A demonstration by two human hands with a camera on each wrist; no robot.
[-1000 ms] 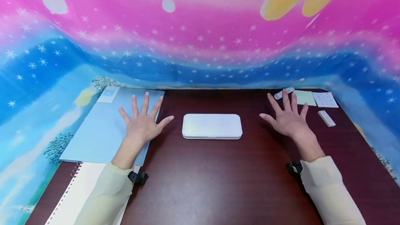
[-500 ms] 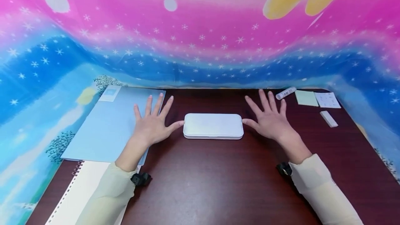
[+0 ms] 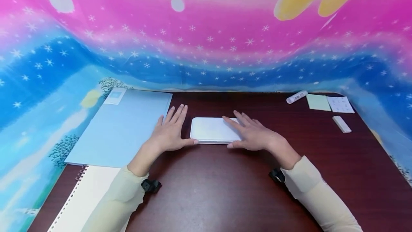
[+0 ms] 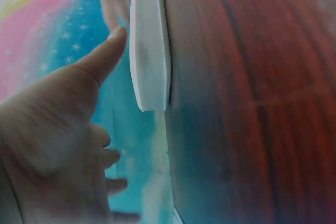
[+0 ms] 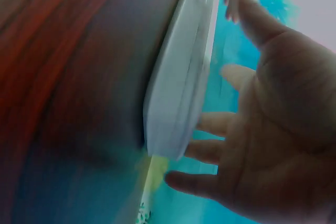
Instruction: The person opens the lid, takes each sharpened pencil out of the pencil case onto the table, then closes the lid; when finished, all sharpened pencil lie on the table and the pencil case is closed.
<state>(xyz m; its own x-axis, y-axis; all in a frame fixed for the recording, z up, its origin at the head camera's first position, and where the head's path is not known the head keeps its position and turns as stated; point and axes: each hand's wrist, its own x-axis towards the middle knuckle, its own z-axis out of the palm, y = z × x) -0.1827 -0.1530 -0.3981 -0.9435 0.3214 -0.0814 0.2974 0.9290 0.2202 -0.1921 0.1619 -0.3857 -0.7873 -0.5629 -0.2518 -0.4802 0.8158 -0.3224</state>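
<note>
Now both flat, spread hands (left hand [image 3: 169, 136], right hand [image 3: 254, 135]) flank the white case [image 3: 210, 129], thumbs touching it.

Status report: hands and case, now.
Left hand open, thumb at case left end. Right hand open, flat over its right half. Case shut, on desk. Nothing blocking.

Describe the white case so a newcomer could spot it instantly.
On the dark wooden table, look at the middle, between the blue folder and the small items at the far right corner. The white case lies flat there, a rounded rectangle, the only thing both hands meet.
</note>
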